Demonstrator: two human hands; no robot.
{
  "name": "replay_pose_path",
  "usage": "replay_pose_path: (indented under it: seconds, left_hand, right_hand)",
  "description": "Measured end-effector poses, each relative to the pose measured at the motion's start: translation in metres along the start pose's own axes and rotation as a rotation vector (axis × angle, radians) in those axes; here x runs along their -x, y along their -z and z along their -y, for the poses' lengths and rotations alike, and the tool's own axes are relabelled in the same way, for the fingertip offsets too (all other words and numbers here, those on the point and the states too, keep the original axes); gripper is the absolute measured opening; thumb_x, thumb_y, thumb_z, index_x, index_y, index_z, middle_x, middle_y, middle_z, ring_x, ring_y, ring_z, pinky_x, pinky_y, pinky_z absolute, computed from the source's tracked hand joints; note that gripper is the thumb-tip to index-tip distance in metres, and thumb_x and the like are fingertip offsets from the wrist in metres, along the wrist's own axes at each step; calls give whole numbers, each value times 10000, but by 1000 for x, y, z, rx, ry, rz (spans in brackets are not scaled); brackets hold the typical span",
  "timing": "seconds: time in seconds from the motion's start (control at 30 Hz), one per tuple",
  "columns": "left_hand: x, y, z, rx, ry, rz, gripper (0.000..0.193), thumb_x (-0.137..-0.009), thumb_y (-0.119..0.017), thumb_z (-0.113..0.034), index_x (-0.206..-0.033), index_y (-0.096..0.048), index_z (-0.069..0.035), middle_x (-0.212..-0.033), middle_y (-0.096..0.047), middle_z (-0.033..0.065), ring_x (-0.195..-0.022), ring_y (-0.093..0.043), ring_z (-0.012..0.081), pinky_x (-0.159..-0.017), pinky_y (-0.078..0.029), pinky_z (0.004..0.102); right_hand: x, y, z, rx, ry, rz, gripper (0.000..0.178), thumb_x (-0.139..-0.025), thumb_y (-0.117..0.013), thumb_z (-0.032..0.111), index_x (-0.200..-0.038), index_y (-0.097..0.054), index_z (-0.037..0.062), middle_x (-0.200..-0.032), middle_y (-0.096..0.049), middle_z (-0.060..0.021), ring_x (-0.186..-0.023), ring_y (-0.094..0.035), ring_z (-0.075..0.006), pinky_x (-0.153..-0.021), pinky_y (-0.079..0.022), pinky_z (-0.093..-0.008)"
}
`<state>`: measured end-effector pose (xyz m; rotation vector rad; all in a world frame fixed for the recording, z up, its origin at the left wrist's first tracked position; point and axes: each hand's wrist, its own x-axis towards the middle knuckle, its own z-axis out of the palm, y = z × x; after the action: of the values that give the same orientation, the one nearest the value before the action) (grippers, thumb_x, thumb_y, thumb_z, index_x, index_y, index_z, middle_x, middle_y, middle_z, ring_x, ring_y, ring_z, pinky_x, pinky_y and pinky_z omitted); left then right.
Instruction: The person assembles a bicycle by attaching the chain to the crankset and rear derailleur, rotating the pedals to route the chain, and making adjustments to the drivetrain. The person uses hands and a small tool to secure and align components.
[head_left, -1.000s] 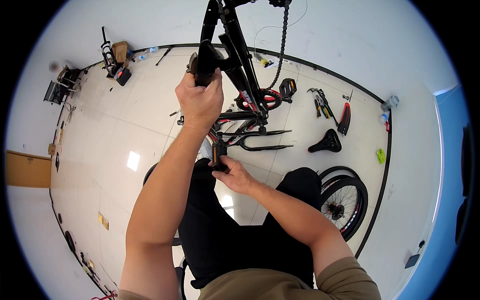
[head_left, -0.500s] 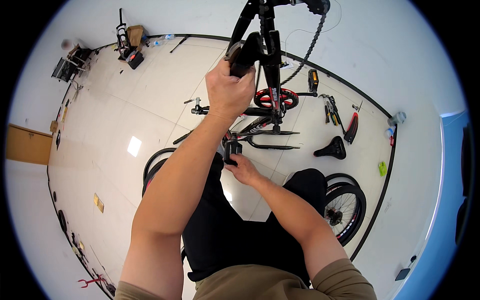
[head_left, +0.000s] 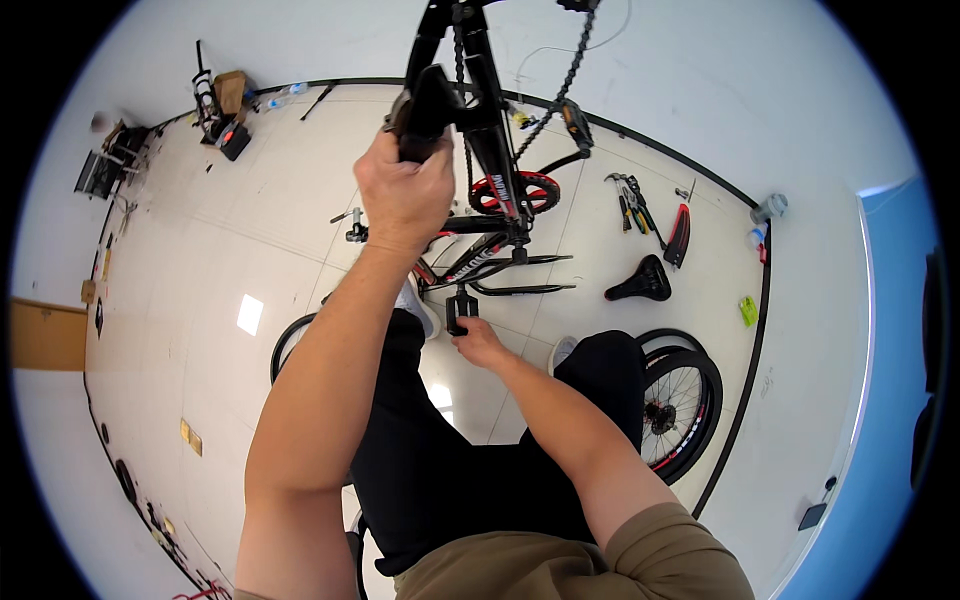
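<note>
Clasped the black bicycle frame [head_left: 490,150] on the far side with the left hand [head_left: 405,190] and pinched, with the nearer right hand [head_left: 482,343], the black pedal [head_left: 462,308] just far-left, lengthwise near-to-far.

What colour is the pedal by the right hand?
The pedal looks black, seen best in the head view.

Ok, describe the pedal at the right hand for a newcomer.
Start at the black bike frame in the left hand. Look down past the red chainring to the right hand. It's the black pedal at its fingertips; the other pedal, farther up, is untouched.
</note>
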<state>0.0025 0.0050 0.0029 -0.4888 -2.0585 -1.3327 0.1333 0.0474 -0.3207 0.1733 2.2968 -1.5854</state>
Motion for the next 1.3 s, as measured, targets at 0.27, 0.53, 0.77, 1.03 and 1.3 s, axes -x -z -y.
replay_pose_path:
  seconds: [0.27, 0.53, 0.77, 1.03, 1.3]
  left_hand:
    - [1, 3, 3, -48, -5, 13, 177, -817, -731, -111, -798, -590, -6, -614, -588, 74, -510, -528, 168, -534, -452, 307]
    - [2, 3, 6, -87, -42, 9, 146, -811, -725, -93, -810, -600, -19, -625, -577, 75, -505, -525, 190, -531, -453, 311]
    - [1, 1, 8, 8, -12, 13, 133, -811, -732, -86, -848, -620, -25, -652, -607, 82, -521, -551, 182, -541, -464, 306]
    - [1, 1, 4, 38, 39, 52, 232, -792, -706, -109, -1003, -659, -24, -715, -663, 145, -602, -644, 286, -602, -517, 348]
    - [-3, 0, 7, 25, 13, 28, 174, -767, -695, -177, -912, -669, -84, -669, -649, 112, -635, -643, 334, -589, -522, 389]
  right_hand:
    - [5, 11, -15, -21, -307, -193, 380, -659, -759, 239, -956, -677, 15, -1106, -628, -215, -1030, -614, -380, -880, -514, -397]
    - [13, 42, -39, -7, -535, -355, 299, -658, -745, 260, -873, -715, 55, -1050, -671, -158, -1037, -619, -365, -895, -512, -422]
    - [28, 81, -37, 44, -591, -481, 296, -730, -673, 323, -897, -743, 89, -945, -717, -154, -965, -657, -363, -890, -511, -428]
    - [44, 110, -52, -166, -484, -618, 270, -739, -655, 248, -798, -714, -8, -799, -679, -199, -737, -641, -317, -710, -498, -415]
    - [61, 138, -18, -359, -429, -812, 238, -690, -681, 166, -656, -566, -40, -608, -460, -54, -597, -439, -194, -574, -368, -397]
